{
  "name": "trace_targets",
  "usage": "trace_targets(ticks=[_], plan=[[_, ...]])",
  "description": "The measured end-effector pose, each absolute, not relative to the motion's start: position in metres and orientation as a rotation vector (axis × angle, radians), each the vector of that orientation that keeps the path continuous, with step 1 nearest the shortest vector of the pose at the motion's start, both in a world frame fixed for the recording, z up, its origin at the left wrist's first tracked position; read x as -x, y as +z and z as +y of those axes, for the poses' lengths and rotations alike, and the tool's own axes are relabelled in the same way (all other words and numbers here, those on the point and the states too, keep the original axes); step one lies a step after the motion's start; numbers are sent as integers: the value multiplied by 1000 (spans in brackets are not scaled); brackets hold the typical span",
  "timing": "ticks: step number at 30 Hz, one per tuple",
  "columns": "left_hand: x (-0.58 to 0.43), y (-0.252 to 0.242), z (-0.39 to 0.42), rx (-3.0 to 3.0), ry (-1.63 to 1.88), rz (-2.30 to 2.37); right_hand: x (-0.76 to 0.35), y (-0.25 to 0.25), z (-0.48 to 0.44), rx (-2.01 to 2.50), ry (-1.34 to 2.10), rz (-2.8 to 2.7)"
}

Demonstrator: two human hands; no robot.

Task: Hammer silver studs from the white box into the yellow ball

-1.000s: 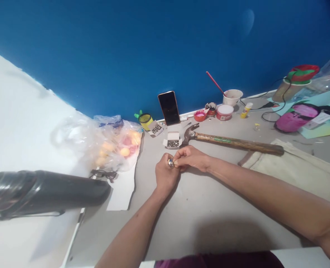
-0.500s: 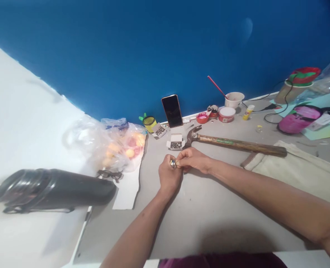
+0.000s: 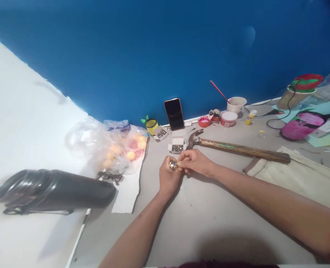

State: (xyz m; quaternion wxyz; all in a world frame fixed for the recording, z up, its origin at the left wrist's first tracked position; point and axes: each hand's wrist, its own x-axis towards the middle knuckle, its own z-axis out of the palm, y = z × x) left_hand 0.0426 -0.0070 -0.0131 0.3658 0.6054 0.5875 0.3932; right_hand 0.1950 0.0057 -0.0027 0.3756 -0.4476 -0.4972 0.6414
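Both my hands meet over the grey table (image 3: pixel 209 223), just in front of a small open white box of metal pieces (image 3: pixel 177 146). My left hand (image 3: pixel 167 178) is curled shut around a small shiny round metal object (image 3: pixel 173 165). My right hand (image 3: pixel 194 163) pinches at that same object with thumb and fingertips, its other fingers folded. A hammer with a wooden handle (image 3: pixel 237 149) lies just behind my right hand, its head close to the white box.
A phone (image 3: pixel 174 114) leans on the blue wall. A second box of metal pieces (image 3: pixel 160 133), a yellow tin (image 3: pixel 151 125), paint pots (image 3: pixel 228 118), a cup with a stick (image 3: pixel 235 104), a plastic bag (image 3: pixel 117 147), glasses (image 3: pixel 110 176), a black tube (image 3: pixel 53 190) and cloth (image 3: pixel 301 175) lie around.
The view has shifted slightly, so everything sits a little lower and to the right. My hands stay together on the small metal object with hardly any movement.
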Motion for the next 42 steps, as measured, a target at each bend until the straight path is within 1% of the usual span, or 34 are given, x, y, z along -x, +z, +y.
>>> trace_targets(ticks=[2, 3, 7, 8, 10, 13, 16, 19, 21, 23, 26, 29, 34, 39, 42], plan=[[-40, -12, -5, -1540, 1035, 1502, -202, 2, 7, 1235, 1397, -1474], [-38, -11, -5, -1523, 1046, 1508, -208, 5, 8, 1319, 1221, -1586], [-30, -8, -2, -1389, 1072, 1488, -243, 13, 18, 1794, 299, -1934], [-28, -8, -2, -1358, 1084, 1472, -251, 13, 21, 1892, 131, -1991], [-25, -7, -1, -1325, 1107, 1441, -264, 10, 27, 2055, -35, -2084], [-24, -8, -1, -1339, 1126, 1416, -272, 3, 34, 2182, -21, -2163], [-24, -9, -2, -1372, 1117, 1378, -271, -1, 36, 2180, 26, -2167], [-24, -7, -2, -1394, 1089, 1358, -267, 2, 34, 2195, 78, -2082], [-23, -5, -2, -1420, 1075, 1381, -265, 6, 30, 2191, 44, -2005], [-23, -4, -2, -1432, 1070, 1401, -261, 10, 23, 2074, -105, -1946], [-24, -3, -2, -1401, 1063, 1394, -254, 16, 11, 1700, -374, -1888], [-26, -3, -2, -1346, 1084, 1374, -242, 18, -2, 1410, -518, -1882], [-28, -3, -3, -1273, 1120, 1322, -224, 16, -12, 1258, -543, -1994], [-30, -1, -5, -1241, 1129, 1262, -224, 21, -12, 1206, -554, -1879], [-30, -1, -6, -1250, 1123, 1267, -222, 24, -13, 1182, -611, -1921]])
